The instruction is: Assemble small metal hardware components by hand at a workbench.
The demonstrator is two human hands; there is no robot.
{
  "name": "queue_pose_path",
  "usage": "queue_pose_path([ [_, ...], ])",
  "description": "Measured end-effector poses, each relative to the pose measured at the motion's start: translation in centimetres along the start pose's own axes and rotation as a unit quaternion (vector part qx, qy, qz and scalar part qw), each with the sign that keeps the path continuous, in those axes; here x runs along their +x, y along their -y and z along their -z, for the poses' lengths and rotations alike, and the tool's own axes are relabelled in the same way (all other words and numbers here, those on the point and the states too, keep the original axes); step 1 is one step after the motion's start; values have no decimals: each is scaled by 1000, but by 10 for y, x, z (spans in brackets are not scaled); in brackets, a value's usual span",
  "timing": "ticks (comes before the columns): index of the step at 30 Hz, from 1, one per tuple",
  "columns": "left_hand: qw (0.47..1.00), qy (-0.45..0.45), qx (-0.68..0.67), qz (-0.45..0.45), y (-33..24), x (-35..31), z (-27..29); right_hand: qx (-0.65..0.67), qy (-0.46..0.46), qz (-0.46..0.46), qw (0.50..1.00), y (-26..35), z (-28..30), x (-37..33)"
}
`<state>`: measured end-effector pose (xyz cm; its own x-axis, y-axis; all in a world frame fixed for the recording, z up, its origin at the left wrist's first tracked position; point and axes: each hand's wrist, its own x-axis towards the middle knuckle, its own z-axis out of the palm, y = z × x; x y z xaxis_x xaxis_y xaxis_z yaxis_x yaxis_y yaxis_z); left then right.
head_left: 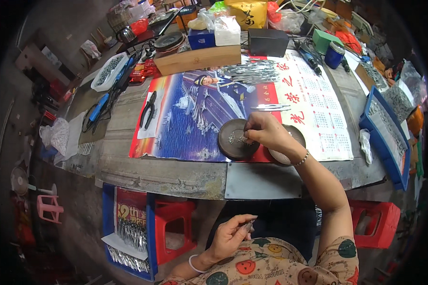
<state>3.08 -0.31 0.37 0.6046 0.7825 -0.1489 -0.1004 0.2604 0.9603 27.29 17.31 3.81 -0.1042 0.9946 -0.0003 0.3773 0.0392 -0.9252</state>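
My right hand (pixel 267 135) reaches over a dark round dish (pixel 227 148) on the table, its fingertips pinched together at the small silvery bits (pixel 233 137) inside. What it grips, if anything, is too small to make out. Partly under that wrist is a second round dish (pixel 297 135) with a pale inside. Low before my body, my left hand (pixel 229 238) is closed, thumb against fingers, around something small and mostly hidden. Just beyond my right hand lie a few slim metal pieces (pixel 271 108). A larger heap of similar silvery pieces (pixel 254 71) lies farther back.
A printed poster (pixel 190 123) covers the table's middle, with black-handled pliers (pixel 149 110) at its left. A wooden box (pixel 197 59) stands behind. Blue trays (pixel 387 137) flank the right side; another blue tray (pixel 152 237) with metal pieces sits below, beside a red stool (pixel 176 230).
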Motion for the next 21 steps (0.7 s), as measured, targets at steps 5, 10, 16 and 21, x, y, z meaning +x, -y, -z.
queue_pose_path([
  [5, 1000, -9, -15, 3, 2, -1, -4, 124, -7, 2, 992, -8, -3, 0],
  [10, 1000, 1, -7, 7, 1, -1, -8, 91, -11, 18, 996, -21, -5, 4],
  [16, 1000, 5, -12, 26, 1, -2, -11, -16, -17, 63, 998, -15, -9, 6],
  [21, 999, 6, -29, 26, 1, -1, -11, 6, -18, 38, 999, -8, -8, 5],
])
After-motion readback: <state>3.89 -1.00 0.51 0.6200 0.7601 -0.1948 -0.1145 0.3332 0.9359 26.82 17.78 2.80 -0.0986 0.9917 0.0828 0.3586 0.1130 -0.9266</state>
